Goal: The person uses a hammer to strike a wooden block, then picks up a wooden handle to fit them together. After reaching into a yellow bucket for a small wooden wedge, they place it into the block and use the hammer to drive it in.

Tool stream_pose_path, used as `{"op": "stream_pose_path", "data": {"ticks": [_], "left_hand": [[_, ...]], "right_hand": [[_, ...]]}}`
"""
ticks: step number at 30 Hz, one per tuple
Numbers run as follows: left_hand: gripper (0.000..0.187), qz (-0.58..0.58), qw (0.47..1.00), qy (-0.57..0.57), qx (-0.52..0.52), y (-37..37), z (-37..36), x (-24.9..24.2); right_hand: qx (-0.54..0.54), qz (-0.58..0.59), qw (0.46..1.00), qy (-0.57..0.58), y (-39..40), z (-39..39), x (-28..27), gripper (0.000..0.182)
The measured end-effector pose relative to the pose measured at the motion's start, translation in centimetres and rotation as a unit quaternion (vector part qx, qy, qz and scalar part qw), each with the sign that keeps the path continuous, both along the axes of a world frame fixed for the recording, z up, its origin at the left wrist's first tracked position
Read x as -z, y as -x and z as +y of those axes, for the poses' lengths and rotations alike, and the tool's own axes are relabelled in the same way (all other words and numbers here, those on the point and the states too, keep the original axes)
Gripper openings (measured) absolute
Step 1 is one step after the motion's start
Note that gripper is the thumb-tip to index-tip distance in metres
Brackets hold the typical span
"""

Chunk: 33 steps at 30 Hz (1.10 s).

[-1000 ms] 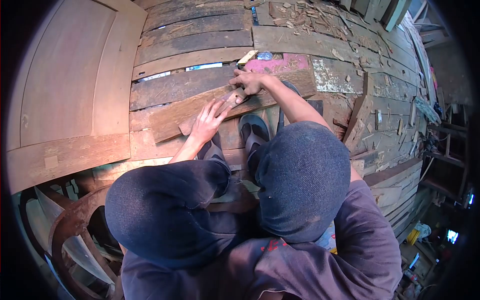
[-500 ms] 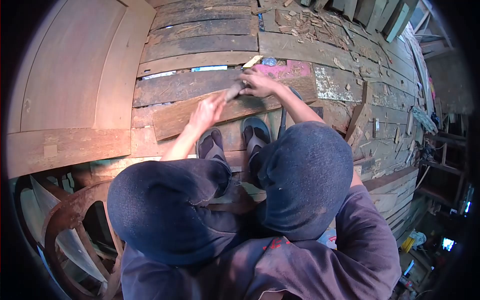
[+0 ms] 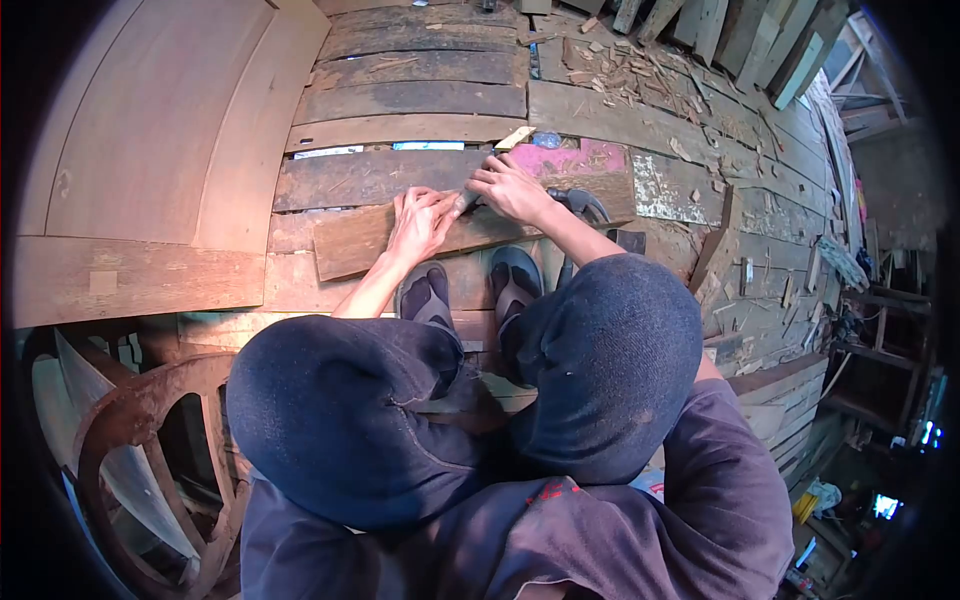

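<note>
A thick brown wooden plank (image 3: 350, 243) lies across the floor in front of my feet. Over its middle, my left hand (image 3: 418, 222) is closed with its fingertips bent down at one end of a small greyish piece (image 3: 464, 203). At the other end of that piece, my right hand (image 3: 507, 189) is closed round it, hiding most of it; its kind cannot be made out. Just right of my right hand, a claw hammer (image 3: 582, 203) shows its dark head on the plank, its handle partly behind my knee.
A large panelled wooden door (image 3: 150, 140) lies at the left. Below it stands a curved wooden frame (image 3: 110, 415). Pink sheet (image 3: 570, 158), a light wood offcut (image 3: 515, 138) and wood chips (image 3: 640, 75) lie beyond the plank. Boards (image 3: 740, 40) lean at the back right.
My hands have come closer together over the plank, the left one moving in toward the grey piece. The hammer head, earlier mostly behind my right arm, now shows. My view has shifted slightly.
</note>
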<state>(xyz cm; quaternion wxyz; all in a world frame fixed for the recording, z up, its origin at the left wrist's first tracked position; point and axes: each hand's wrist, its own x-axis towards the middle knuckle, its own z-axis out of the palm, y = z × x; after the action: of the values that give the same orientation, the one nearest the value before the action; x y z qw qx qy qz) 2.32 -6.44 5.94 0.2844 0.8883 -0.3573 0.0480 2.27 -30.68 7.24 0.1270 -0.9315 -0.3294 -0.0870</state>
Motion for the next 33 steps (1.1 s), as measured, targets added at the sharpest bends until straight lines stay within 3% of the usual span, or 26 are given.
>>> {"op": "stream_pose_path", "data": {"ticks": [8,12,15,18,22,33], "left_hand": [[0.032,-0.054,0.998,-0.034,0.003,0.3,-0.3,-0.7],[0.034,-0.065,0.997,0.031,0.041,0.5,-0.4,0.3],[0.037,-0.089,0.996,0.020,0.016,0.4,-0.6,0.5],[0.040,-0.143,0.989,-0.014,0.030,0.3,-1.2,1.0],[0.038,-0.237,0.971,-0.027,-0.007,1.3,-1.7,1.3],[0.031,-0.095,0.993,0.073,0.025,0.6,-1.8,2.6]], "right_hand": [[-0.004,-0.010,1.000,0.004,1.4,0.2,0.4,0.022],[-0.008,-0.054,0.997,-0.050,1.8,0.4,1.3,0.026],[0.005,-0.037,0.999,-0.025,1.8,0.6,1.1,0.022],[-0.001,0.005,1.000,0.010,1.9,0.5,0.0,0.020],[-0.003,-0.015,1.000,-0.024,1.6,0.5,0.5,0.018],[0.023,-0.026,0.999,-0.032,2.9,0.7,1.2,0.020]]}}
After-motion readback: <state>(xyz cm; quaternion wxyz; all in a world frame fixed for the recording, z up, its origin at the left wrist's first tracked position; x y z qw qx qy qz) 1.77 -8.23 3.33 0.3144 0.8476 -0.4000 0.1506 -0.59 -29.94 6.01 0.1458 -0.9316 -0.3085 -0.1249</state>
